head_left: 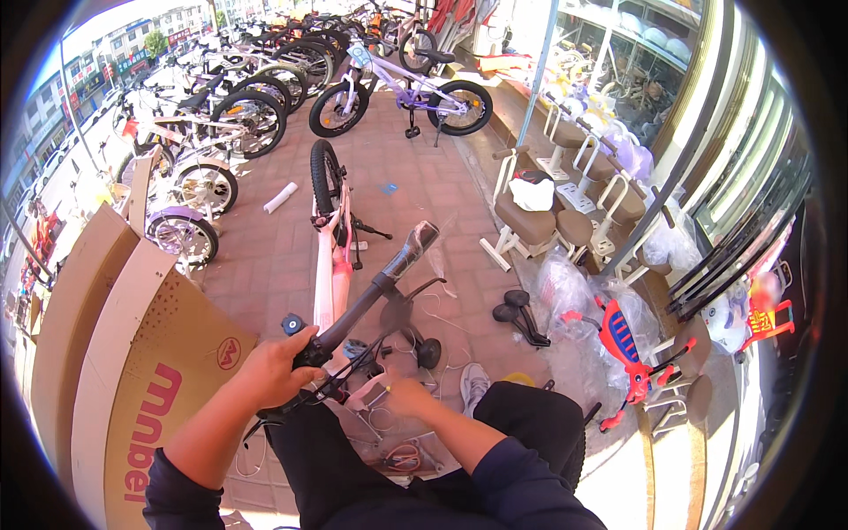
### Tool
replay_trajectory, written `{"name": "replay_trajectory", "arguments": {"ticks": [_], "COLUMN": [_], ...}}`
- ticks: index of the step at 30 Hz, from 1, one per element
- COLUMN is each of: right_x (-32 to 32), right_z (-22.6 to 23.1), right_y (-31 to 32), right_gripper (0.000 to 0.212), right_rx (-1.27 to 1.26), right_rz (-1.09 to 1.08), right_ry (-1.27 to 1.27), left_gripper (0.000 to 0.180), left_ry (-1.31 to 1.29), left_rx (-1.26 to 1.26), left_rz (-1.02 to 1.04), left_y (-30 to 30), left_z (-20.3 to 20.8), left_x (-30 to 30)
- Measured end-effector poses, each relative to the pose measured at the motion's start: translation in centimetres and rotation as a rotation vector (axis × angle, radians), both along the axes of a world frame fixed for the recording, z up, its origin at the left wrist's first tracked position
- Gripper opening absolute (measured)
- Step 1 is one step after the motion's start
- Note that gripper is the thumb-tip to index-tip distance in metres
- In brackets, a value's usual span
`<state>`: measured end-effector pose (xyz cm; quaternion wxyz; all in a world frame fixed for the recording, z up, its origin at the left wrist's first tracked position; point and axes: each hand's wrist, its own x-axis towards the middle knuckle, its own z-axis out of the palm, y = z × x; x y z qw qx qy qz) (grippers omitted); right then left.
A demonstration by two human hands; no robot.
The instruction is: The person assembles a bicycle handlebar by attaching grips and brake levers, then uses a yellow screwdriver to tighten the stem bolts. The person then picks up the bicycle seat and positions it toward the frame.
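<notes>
A pink and white bicycle (332, 278) stands in front of me, its rear wheel pointing away. Its black handlebar (360, 309) is turned lengthwise, and clear plastic wraps the far grip. My left hand (281, 364) is closed around the middle of the handlebar, by the stem and black cables. Lower and to the right, my right hand (412, 399) has its fingers drawn together beside a pink part (367, 390) of the bicycle. What those fingers hold, if anything, is too small to make out. Loose cables and small tools lie below, between my legs.
A large cardboard box (168, 371) stands close at my left. Black pedals or crank-like parts (521, 316), plastic wrapping (565, 291) and a red-blue children's ride-on toy (627, 349) lie to the right. Brown-seated machines (530, 212) line the step; a lilac bicycle (406, 93) stands ahead.
</notes>
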<state>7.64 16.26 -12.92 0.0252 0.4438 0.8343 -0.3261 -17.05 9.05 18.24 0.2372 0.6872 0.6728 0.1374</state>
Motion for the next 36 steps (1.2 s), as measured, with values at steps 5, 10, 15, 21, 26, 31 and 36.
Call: {"name": "replay_trajectory", "arguments": {"ticks": [5, 10, 15, 21, 26, 31, 36], "right_x": [3.7, 5.4, 3.4, 0.9, 0.7, 0.4, 0.0], "right_z": [13.7, 23.4, 25.7, 24.6, 23.8, 23.0, 22.8], "right_y": [-3.6, -7.8, -9.6, -9.3, -9.4, -9.3, -9.1], "right_gripper": [0.028, 0.027, 0.025, 0.023, 0.02, 0.02, 0.02], "right_rx": [0.07, 0.051, 0.048, 0.236, 0.282, 0.313, 0.281], "right_rz": [0.048, -0.202, -0.367, -0.3, -0.347, -0.343, -0.355], "right_ry": [0.26, 0.585, 1.075, 1.119, 1.061, 1.033, 1.015], "left_gripper": [0.068, 0.071, 0.073, 0.073, 0.074, 0.066, 0.066], "left_ry": [0.062, 0.053, 0.036, 0.068, 0.08, 0.098, 0.128], "left_rx": [0.012, 0.008, 0.023, 0.026, 0.027, 0.009, 0.016], "left_rz": [0.066, 0.146, 0.173, 0.199, 0.21, 0.211, 0.217], "left_y": [-0.6, -0.7, -0.9, -0.7, -0.7, -0.7, -0.7], "left_z": [-0.7, -0.2, -0.5, -0.5, -0.5, -0.6, -0.6], "left_x": [0.7, 2.2, 1.6, 1.8, 2.1, 2.1, 2.4]}}
